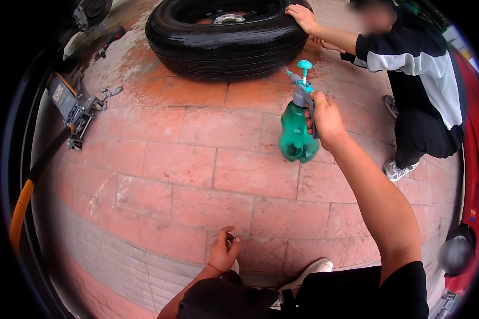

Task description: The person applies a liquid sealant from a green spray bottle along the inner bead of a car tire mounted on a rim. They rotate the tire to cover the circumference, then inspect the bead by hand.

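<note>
A broad stretch of paving point(191, 170) is spread between the tire point(223, 61) and the wearer's feet, bounded at left by a floor jack point(77, 109) and at right by a crouching co-worker point(431, 69) and red bodywork point(476, 181). The paving is made of rectangular reddish slabs, darkened to wet orange beside the tire, which is laid flat, its black rubber ribbed and glossy; its rim is touched by a co-worker's hand point(302, 20). The spray bottle point(299, 133), waisted translucent green plastic with a teal pump knob, is clasped at its grey handle by the right hand point(324, 119), held just before the tire. The left hand point(222, 254) is held low, well apart, fingers loosely bent.
</note>
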The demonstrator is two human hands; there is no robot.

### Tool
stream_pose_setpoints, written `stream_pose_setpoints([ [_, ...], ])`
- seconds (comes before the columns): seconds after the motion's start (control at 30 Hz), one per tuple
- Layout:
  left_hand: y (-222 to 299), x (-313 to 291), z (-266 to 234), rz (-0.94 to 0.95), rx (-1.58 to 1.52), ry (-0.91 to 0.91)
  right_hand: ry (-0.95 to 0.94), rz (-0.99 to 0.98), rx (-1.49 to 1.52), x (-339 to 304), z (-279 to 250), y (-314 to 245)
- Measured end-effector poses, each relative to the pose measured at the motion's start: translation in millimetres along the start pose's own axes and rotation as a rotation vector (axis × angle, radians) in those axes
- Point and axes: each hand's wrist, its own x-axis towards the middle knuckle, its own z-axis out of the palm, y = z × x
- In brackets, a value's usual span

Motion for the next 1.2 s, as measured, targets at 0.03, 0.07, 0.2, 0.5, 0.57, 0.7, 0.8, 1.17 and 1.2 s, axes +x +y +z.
stream_pose_setpoints([
  [0.03, 1.6, 1.3, 0.0, -0.006, 0.000, 0.000, -0.007, -0.012, -0.011, -4.7, -2.3, -0.1],
  [0.07, 4.1, 2.4, -0.7, -0.012, 0.000, -0.001, -0.043, -0.005, -0.029, -11.4, -6.9, -1.2],
  [0.2, -7.9, 3.2, 3.8, 0.018, 0.026, 0.009, -0.171, 0.004, -0.151, -42.3, -46.3, 22.3],
  [0.5, 9.1, 22.2, -9.5, 0.031, 0.151, -0.037, -0.045, 0.077, 0.077, -121.5, -161.2, 66.1],
  [0.57, 22.4, 36.3, -9.5, 0.059, 0.226, -0.059, -0.016, 0.064, 0.109, -134.5, -181.5, 81.2],
  [0.7, 77.9, 72.0, -10.1, 0.111, 0.463, -0.141, -0.005, 0.073, 0.092, -155.2, -216.3, 111.9],
  [0.8, 116.9, 96.8, -20.7, 0.163, 0.612, -0.143, 0.041, 0.013, 0.163, -163.8, -231.3, 123.7],
  [1.17, 256.0, 148.6, 30.8, 0.218, 1.093, -0.239, 0.162, -0.180, -0.178, -172.5, -273.8, 208.6],
  [1.2, 269.2, 152.4, 43.6, 0.233, 1.127, -0.272, 0.157, -0.184, -0.200, -174.1, -278.3, 214.5],
])
